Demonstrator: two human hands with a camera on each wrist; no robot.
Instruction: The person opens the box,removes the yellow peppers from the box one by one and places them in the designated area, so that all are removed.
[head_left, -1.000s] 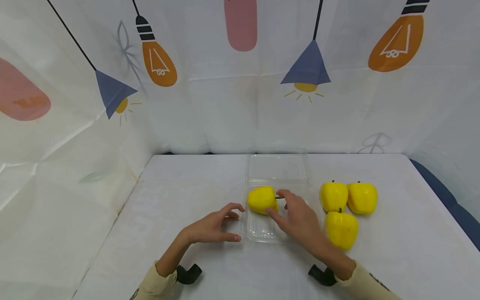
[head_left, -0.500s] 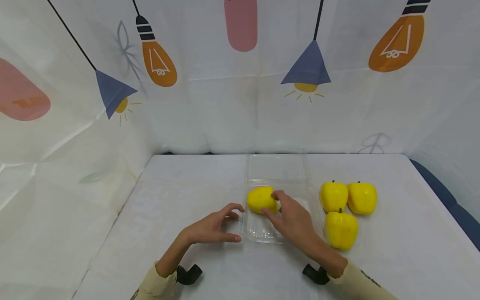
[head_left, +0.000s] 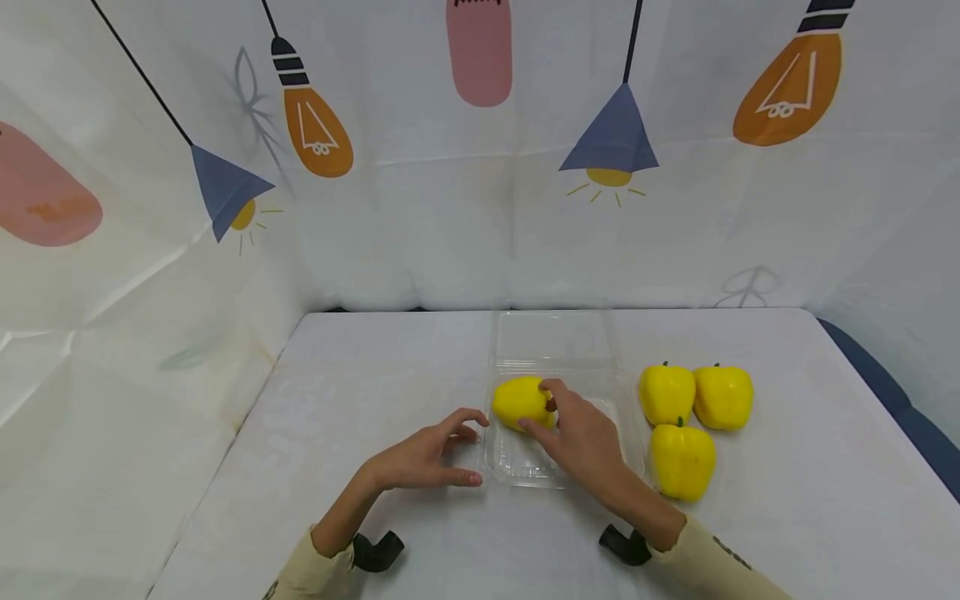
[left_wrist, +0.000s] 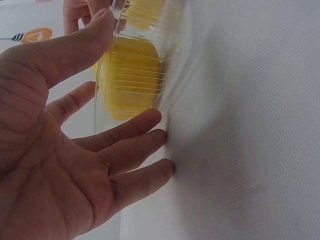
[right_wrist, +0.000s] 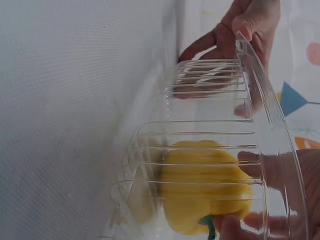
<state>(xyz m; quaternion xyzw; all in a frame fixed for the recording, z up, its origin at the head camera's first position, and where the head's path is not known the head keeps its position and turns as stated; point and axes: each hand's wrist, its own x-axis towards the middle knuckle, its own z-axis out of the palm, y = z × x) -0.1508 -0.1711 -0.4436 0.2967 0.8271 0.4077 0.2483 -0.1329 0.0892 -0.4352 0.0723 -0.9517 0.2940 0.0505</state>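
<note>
A yellow bell pepper (head_left: 517,402) lies on its side in the left half of an opened clear plastic clamshell box (head_left: 525,468), its stem end to the right. My right hand (head_left: 588,437) reaches over the box and holds the stem end between thumb and fingers. The green stem (right_wrist: 209,222) shows in the right wrist view beside those fingers. My left hand (head_left: 427,450) is at the box's left side, fingers spread and loosely bent. In the left wrist view its thumb is by the box's rim and its fingertips (left_wrist: 167,167) come down at the table surface.
Three more yellow bell peppers stand to the right of the box: one at the back (head_left: 667,395), another beside it (head_left: 723,397), one in front (head_left: 682,461). The box's lid (head_left: 555,337) lies back toward the far edge of the white table (head_left: 375,367). A printed curtain (head_left: 450,225) hangs behind.
My right hand has shifted slightly left, its fingers coming further over the pepper's stem end. The pepper has barely moved. The left hand stays in place.
</note>
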